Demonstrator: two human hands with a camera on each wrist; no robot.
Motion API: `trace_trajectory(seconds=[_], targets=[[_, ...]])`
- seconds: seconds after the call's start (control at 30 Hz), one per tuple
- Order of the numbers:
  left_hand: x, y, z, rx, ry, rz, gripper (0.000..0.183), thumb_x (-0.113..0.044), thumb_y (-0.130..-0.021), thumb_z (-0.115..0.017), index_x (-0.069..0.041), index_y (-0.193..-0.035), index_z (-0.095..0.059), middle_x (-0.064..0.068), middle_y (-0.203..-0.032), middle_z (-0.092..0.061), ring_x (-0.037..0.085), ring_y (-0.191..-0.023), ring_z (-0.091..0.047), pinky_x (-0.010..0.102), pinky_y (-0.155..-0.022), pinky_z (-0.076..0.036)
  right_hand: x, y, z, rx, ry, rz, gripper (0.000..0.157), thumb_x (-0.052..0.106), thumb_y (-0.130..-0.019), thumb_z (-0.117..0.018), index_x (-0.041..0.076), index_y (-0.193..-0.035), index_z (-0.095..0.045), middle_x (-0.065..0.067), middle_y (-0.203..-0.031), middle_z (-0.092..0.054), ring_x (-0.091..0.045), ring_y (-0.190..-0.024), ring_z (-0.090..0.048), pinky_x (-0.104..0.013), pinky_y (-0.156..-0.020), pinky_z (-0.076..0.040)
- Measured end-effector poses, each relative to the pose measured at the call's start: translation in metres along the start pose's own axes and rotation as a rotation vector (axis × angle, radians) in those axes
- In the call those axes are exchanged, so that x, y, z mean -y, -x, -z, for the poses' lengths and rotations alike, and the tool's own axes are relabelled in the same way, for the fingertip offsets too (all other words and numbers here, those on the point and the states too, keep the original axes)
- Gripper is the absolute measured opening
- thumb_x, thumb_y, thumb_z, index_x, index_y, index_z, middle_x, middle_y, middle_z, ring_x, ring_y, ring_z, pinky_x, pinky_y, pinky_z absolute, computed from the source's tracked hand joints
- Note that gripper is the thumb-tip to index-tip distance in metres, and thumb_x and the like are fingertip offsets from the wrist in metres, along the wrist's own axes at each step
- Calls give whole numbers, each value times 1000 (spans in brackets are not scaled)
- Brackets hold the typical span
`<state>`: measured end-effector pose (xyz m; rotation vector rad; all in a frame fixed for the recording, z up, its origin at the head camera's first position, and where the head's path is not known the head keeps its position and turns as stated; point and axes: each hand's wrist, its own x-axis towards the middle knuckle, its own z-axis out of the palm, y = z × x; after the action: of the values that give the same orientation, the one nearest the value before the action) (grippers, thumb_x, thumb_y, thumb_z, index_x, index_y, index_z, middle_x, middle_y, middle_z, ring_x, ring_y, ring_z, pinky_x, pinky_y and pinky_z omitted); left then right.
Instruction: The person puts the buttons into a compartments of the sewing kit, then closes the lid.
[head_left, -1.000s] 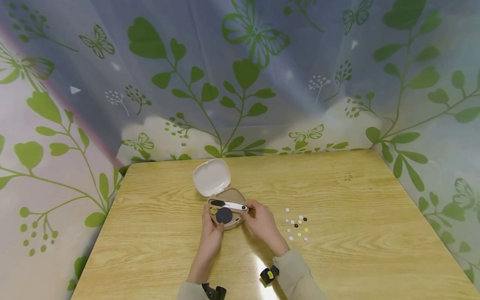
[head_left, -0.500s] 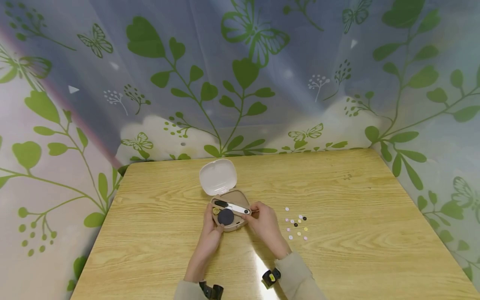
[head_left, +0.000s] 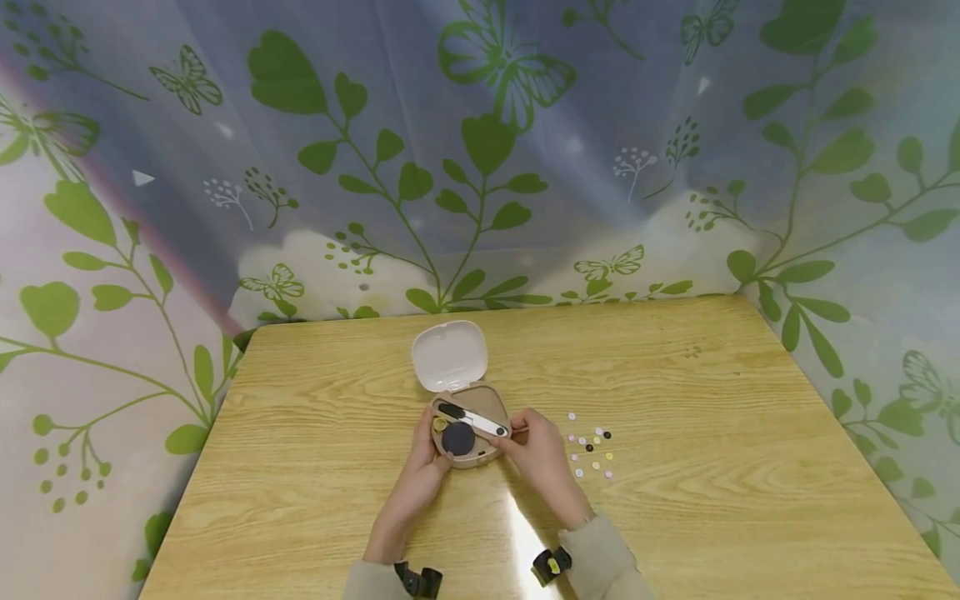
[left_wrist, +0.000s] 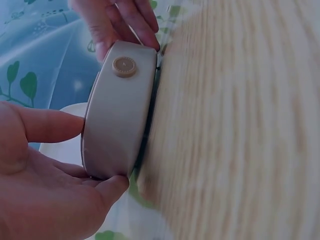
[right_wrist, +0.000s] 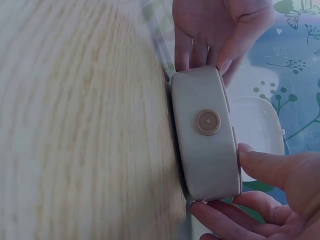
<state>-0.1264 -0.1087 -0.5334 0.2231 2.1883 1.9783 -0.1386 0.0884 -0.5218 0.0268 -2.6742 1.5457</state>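
Note:
A beige sewing case lies on the table with its white-lined lid tipped back away from me. My left hand grips its left side, thumb at the rim and fingers around the wall. At the right side my right hand holds the case between thumb and fingers, beside the end of a slim white-and-black tool lying in it. A dark blue disc and a small yellow round piece sit inside too. In the right wrist view, a brown button-shaped clasp shows on the front wall.
Several small white, yellow, pink and black buttons are scattered on the wooden table, right of my right hand. A patterned curtain hangs behind the table's back edge. Each wrist wears a black strap camera.
The case has shifted slightly right and turned clockwise between my hands, and its lid has swung rightward. Both hands have kept their hold and moved with it.

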Motion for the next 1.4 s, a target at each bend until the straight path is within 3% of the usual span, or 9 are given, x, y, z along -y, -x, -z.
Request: trace_trajectory(seconds=[0.2,0.53,0.87,1.4], targets=[[0,1,-1,48,2,-12,79,15,-92,-39,1,-157,5,21,-163,10,31,-150,11,48,-122,2,-2,7,4,-16,5,-12,28,13,-78,-85,0,-90,-63,-10,-88,-67,-21,-76,-68,-31,-65,-58],[1,5,-1,106,1,-1,79,13,-93,-41,3,-156,5,23,-162,8,32,-150,5,42,-121,-3,2,20,10,-12,67,-40,32,15,-79,-84,-3,-97,-64,-9,-89,-66,-20,-78,-65,-36,-71,-57],[-2,8,-3,165,-9,-38,80,14,-92,-45,3,-157,0,24,-162,4,34,-150,1,44,-121,-5,2,30,18,-22,119,-46,35,17,-76,-86,-3,-95,-65,-7,-85,-66,-23,-78,-63,-37,-71,-55],[0,14,-7,226,-59,-57,83,13,-88,-54,1,-157,-9,25,-162,-3,38,-149,-4,48,-118,-18,-3,45,33,-21,145,-77,41,23,-71,-89,0,-92,-63,-6,-85,-63,-19,-77,-62,-38,-71,-55]])
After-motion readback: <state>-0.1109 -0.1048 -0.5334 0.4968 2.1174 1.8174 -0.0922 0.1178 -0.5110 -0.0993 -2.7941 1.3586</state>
